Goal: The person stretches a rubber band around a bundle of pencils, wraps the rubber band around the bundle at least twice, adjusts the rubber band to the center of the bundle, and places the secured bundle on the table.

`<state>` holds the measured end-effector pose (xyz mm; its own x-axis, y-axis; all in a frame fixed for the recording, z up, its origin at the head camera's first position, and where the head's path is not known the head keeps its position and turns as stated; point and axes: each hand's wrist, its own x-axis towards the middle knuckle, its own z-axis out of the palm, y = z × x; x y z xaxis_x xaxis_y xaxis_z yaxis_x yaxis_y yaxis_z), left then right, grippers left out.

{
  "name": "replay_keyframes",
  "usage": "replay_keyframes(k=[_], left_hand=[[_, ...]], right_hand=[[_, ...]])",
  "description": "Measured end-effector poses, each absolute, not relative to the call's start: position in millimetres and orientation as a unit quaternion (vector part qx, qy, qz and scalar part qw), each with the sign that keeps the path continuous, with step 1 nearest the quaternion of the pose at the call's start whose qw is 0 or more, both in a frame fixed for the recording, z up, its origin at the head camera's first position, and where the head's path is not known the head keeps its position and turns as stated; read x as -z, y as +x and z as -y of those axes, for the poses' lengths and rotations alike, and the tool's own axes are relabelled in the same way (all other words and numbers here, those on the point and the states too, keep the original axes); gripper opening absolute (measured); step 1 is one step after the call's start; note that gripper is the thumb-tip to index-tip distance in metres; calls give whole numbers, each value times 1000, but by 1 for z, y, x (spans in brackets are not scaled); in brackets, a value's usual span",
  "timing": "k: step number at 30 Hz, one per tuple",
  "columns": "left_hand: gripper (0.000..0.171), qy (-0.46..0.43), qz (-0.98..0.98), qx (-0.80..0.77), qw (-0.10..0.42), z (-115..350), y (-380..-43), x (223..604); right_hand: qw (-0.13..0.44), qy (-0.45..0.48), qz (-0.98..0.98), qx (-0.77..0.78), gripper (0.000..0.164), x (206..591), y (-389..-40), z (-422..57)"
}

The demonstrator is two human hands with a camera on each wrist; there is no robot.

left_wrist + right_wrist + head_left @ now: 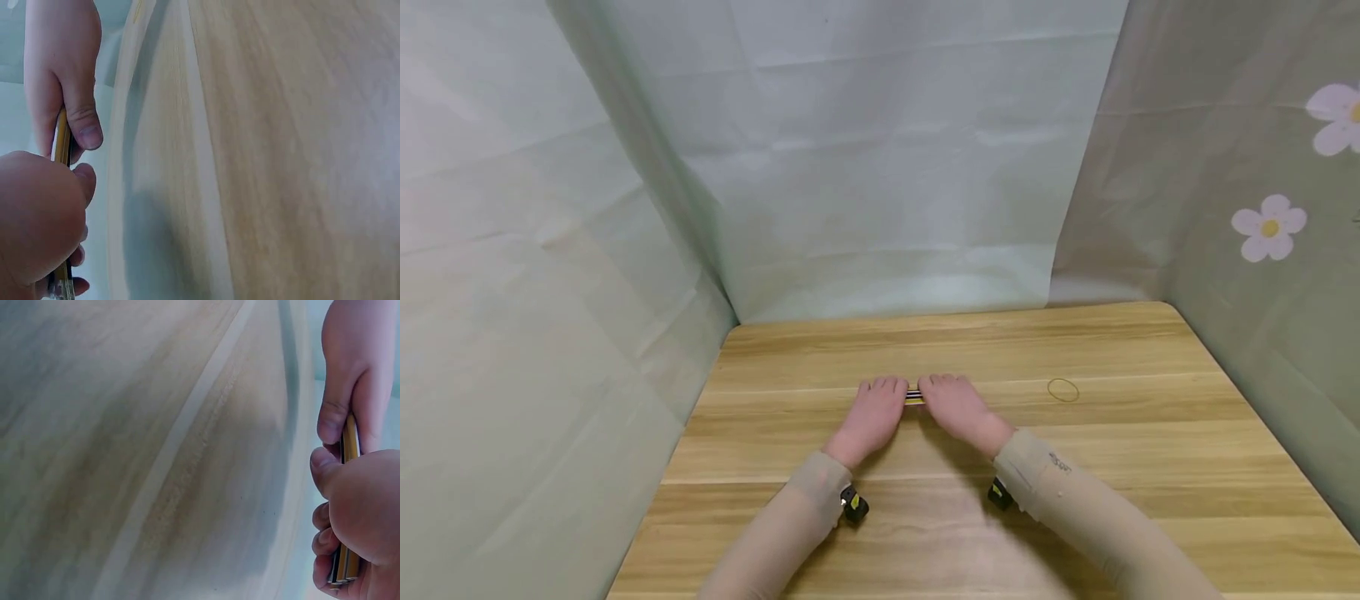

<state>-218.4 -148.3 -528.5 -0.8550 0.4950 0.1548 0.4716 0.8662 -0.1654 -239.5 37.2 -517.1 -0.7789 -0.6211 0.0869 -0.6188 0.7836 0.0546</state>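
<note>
A slim bundle of yellow, black and white pencils (914, 397) is held level above the wooden table. My left hand (878, 410) grips its left part and my right hand (957, 406) its right part, with a short striped stretch showing between them. In the left wrist view, the thumb of the left hand (40, 215) lies along the bundle and the fingers curl beneath. The right wrist view has the right hand (369, 506) curled round the pencils (345, 565), whose ends stick out past the palm. Most of the bundle's length is hidden inside the hands.
A thin yellow rubber band (1063, 390) lies on the table (925, 550) to the right of the hands. Pale cloth (887, 183) hangs behind and at both sides of the table. A small black camera (853, 505) is strapped at the left wrist, another (999, 493) at the right.
</note>
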Motion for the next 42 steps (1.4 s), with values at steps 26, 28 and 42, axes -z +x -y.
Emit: replay_keyframes(k=[26, 28, 42], left_hand=[[26, -247, 963, -9, 109, 158, -217, 529], [25, -239, 965, -13, 111, 161, -218, 529], [26, -231, 964, -48, 122, 171, -223, 526]], right_hand=[[66, 298, 950, -71, 26, 522, -248, -61], [64, 278, 954, -93, 26, 522, -249, -70], [8, 265, 952, -153, 75, 516, -240, -95]])
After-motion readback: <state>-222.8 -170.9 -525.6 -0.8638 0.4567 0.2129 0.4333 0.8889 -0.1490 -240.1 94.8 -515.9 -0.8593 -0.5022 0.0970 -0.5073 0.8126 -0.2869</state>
